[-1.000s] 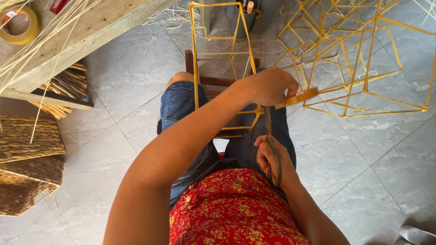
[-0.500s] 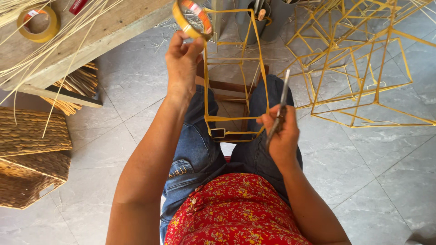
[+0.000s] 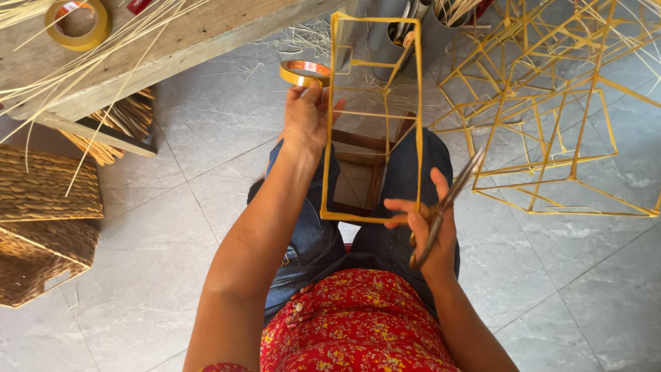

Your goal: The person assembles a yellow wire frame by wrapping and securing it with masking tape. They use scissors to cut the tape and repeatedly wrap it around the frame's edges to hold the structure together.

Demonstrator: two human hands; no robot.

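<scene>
The left hand [image 3: 304, 118] pinches a tape roll [image 3: 303, 72] against the yellow strip frame [image 3: 372, 124]. The right hand [image 3: 427, 227] grips scissors [image 3: 444, 207] beside the frame's lower edge; a slip could snag the thin strips.

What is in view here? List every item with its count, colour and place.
frame: one, yellow, over the lap, held by both hands
tape roll: one, yellow, in left hand
second tape roll: one, yellow, on wooden bench
wooden bench: one, pale, top left
scissors: one pair, grey, in right hand
finished frames: a heap, yellow, on floor, right
woven baskets: stacked, brown, left
stool: one, dark wood, under frame
left hand: holds frame and roll
right hand: holds scissors, touches frame
</scene>
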